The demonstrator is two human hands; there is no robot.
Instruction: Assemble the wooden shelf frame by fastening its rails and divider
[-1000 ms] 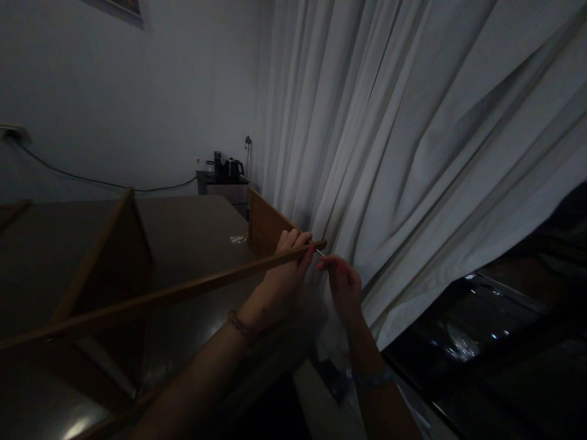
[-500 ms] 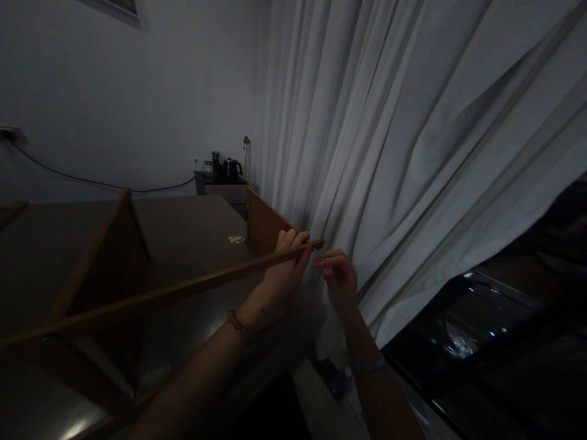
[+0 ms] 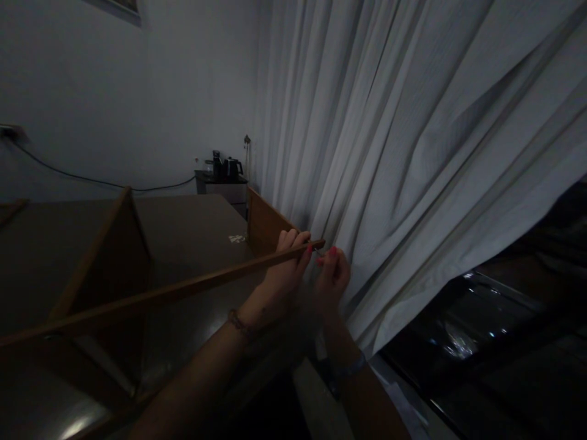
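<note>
A long wooden board (image 3: 206,280), seen along its narrow edge, runs from the lower left to the middle. My left hand (image 3: 285,263) is closed around its far right end, thumb on the near side and fingers over the top. Just right of that end, my right hand (image 3: 332,275) is closed in a pinch. A thin metal rod (image 3: 317,250) spans from the board end to my right fingertips; its exact kind is too small and dark to tell. An upright wooden panel (image 3: 265,221) meets the board behind my left hand.
Another wooden panel (image 3: 105,256) stands at the left on the brown table (image 3: 183,226). Small white pieces (image 3: 237,239) lie near the right panel. A black kettle (image 3: 233,168) sits on a cabinet behind. A white curtain (image 3: 367,153) hangs close on the right.
My right hand has turned about the metal rod, its wrist and forearm swinging left and its fingers curling in. My left hand and the board have stayed in place.
</note>
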